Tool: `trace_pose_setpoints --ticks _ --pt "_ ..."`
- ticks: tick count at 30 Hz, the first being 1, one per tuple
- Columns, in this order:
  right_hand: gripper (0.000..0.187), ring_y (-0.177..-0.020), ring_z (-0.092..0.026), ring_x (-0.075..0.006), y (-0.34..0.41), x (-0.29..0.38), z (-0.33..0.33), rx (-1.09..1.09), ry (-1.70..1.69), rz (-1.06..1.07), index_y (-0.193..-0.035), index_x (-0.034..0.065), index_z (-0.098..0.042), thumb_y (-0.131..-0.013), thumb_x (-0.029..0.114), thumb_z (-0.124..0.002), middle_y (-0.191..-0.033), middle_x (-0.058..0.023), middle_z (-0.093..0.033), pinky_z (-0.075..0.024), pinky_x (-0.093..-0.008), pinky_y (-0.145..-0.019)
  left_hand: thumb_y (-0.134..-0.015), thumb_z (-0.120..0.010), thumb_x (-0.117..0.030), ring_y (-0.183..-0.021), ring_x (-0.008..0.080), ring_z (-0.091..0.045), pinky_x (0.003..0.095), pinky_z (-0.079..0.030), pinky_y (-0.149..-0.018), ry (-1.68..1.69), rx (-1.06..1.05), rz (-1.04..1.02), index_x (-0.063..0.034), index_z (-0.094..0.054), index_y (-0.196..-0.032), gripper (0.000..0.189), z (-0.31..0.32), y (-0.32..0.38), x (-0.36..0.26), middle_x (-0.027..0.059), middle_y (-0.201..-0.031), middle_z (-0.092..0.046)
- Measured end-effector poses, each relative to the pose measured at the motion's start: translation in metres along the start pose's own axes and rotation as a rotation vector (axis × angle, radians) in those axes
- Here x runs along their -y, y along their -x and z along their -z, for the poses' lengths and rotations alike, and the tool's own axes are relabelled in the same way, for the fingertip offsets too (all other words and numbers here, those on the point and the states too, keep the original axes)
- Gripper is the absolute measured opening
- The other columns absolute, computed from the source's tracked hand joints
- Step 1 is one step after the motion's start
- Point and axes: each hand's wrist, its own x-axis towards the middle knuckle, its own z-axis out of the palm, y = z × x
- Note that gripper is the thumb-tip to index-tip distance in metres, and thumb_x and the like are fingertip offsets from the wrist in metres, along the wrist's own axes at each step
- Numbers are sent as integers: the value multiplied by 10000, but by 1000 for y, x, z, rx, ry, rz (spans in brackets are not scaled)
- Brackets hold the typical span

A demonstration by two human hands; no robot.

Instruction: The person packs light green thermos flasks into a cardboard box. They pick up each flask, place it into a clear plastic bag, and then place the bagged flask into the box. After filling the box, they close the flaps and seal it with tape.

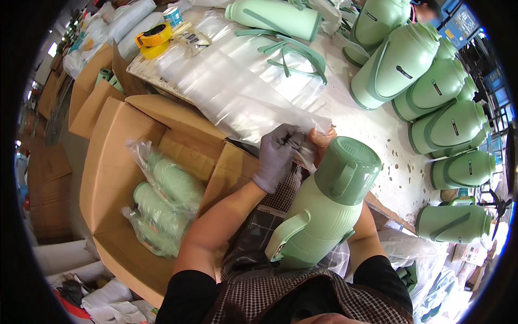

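My left hand (279, 156), in a grey glove, pinches the near end of a clear plastic bag (301, 117) at the table's front edge. Opposite it, the bare fingers of my right hand (322, 139) grip the same bag end; the rest of that hand is hidden behind a flask lid. A pale green vacuum flask (323, 227) with a dark green cup lid (350, 170) leans upright against my chest, between my forearms. The bag end lies just beyond the lid. More clear bags (226, 77) are spread flat in a layer across the table.
To my left stands an open cardboard box (109, 162) holding several bagged green flasks (174, 182). Several unlidded flasks (396, 65) line the table's right side. Green straps (299, 56), a lying flask (275, 18) and a yellow tape dispenser (153, 38) are farther back. A person (427, 12) is beyond.
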Motion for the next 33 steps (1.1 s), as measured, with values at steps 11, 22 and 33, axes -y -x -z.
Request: trace_pose_setpoints --ticks 11,22,33 --pt "188 -700 -618 -203 107 66 72 -48 53 538 -861 13 -640 -823 167 -741 -808 -121 -661 -505 -304 -631 -806 -652 -86 -837 127 -578 283 -469 -737 -267 323 -236 -29 -627 -882 98 -1 -12 -85 54 -883 -613" --pt "210 -880 -663 -161 272 -29 90 617 903 -698 -967 62 -729 -771 128 -764 -908 -75 -727 -524 -343 -748 -808 -714 -264 -923 313 -618 389 -496 -837 -965 1311 319 -52 -604 -1121 394 83 125 -30 163 -1017 -640" --pt "158 -801 -647 -215 237 47 1 190 1143 50 -925 13 -697 -778 -37 -668 -893 -116 -694 -491 -304 -709 -815 -647 -48 -910 167 -625 293 -512 -795 54 301 50 -22 -617 -1109 297 85 120 -157 97 -989 -649"
